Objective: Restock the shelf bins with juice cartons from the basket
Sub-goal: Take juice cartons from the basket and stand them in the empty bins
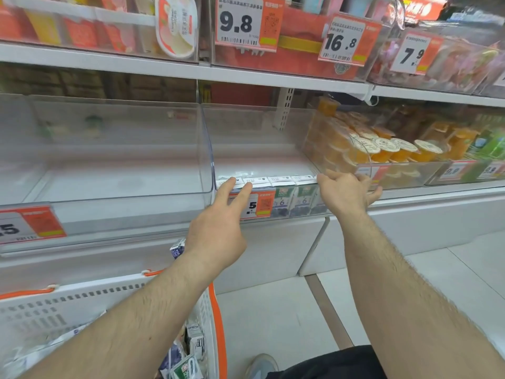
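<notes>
A row of several juice cartons (pixel 284 196) stands along the front of the clear middle shelf bin (pixel 259 138); their white tops and green and purple fronts show through the plastic. My left hand (pixel 218 231) reaches to the row's left end, fingers spread, two fingertips touching the carton tops. My right hand (pixel 344 195) is at the row's right end, fingers apart, resting against the bin's front corner. Neither hand holds a carton. The white basket (pixel 82 302) with orange trim sits at lower left, with more cartons (pixel 185 356) inside, partly hidden by my left forearm.
A large clear bin (pixel 109 149) to the left holds nothing. To the right, a bin of orange jelly cups (pixel 382 149). Price tags (pixel 259 203) hang on the bin fronts. The upper shelf (pixel 164 67) carries packaged snacks. Grey floor tiles (pixel 287 310) and my shoe (pixel 261 365) lie below.
</notes>
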The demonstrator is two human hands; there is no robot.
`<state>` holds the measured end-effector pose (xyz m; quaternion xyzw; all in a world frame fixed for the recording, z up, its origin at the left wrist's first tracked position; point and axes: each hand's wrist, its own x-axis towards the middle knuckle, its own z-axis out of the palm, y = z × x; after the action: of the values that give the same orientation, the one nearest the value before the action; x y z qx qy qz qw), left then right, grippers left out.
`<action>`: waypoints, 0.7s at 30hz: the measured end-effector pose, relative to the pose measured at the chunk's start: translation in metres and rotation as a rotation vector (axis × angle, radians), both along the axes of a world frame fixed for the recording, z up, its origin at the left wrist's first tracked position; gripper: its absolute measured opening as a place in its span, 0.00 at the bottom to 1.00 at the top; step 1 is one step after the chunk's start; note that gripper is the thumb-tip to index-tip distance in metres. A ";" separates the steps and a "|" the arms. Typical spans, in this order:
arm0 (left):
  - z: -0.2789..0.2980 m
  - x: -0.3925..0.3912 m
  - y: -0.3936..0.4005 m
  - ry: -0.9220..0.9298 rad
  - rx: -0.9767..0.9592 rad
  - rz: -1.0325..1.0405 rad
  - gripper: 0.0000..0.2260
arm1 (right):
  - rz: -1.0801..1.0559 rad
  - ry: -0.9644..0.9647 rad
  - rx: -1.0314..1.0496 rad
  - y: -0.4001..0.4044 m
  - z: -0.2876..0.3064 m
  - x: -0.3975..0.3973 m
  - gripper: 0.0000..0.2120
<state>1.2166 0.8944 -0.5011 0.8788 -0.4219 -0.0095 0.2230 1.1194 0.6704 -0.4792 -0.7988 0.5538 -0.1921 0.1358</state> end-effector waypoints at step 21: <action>0.041 -0.003 0.035 1.331 -0.998 0.475 0.06 | 0.832 -0.467 0.540 0.143 0.046 0.007 0.04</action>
<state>1.2139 0.9290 -0.4606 0.5545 0.0365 -0.2889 0.7796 1.1268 0.8138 -0.4334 -0.8232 0.1759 -0.1453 0.5199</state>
